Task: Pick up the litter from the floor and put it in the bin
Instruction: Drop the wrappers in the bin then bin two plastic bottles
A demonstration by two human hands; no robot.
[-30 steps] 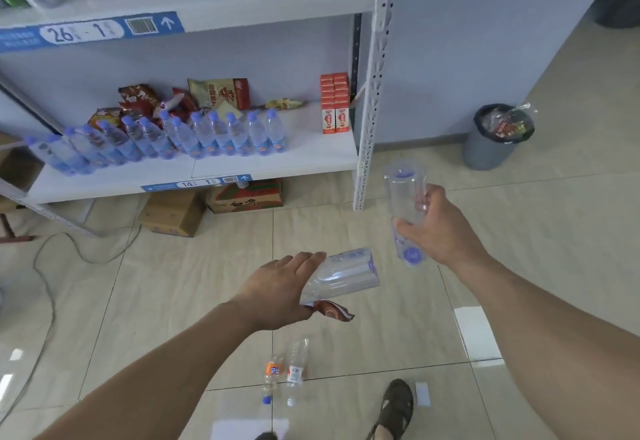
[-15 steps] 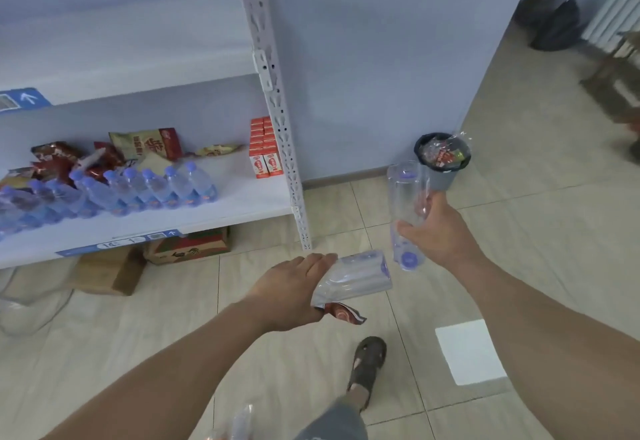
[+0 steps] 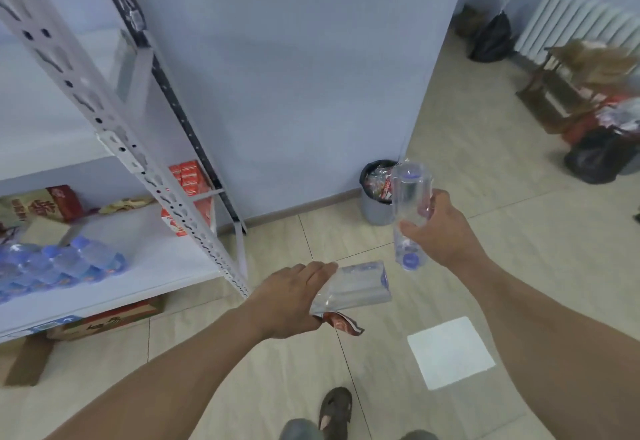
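Two clear plastic bottles in hand, one per hand. Right hand (image 3: 441, 231) wraps around an empty bottle (image 3: 410, 211) held roughly upright but inverted, blue cap at the bottom, base up; fingers closed on its mid-body. Left hand (image 3: 289, 301) clamps a second clear bottle (image 3: 356, 287) lying sideways, blue cap end pointing right, plus a red-brown snack wrapper (image 3: 341, 323) pinched underneath it, sticking out below the palm. Both hands are held in the air over the tiled floor (image 3: 519, 266), apart from each other, right one higher and farther forward.

Bin (image 3: 372, 207): small grey, black liner, stands on the floor against the base of the blue wall (image 3: 294, 76), by the wall's outer corner. Already has colourful wrappers inside. The right-hand bottle overlaps the bin's right rim in view; cannot tell whether it is over the bin or short of it.

Left side: white metal shelf unit (image 3: 149, 169) with water bottles (image 3: 59, 263) at the front edge of the lower shelf, snack bags (image 3: 41, 204) at the back, red boxes (image 3: 188, 180) near the upright post. Cardboard boxes (image 3: 110, 318) under the shelf. Person's sandalled foot (image 3: 334, 412) at bottom edge. Far right: black bags (image 3: 595, 159), white radiator (image 3: 581, 20), wooden stool (image 3: 561, 89).
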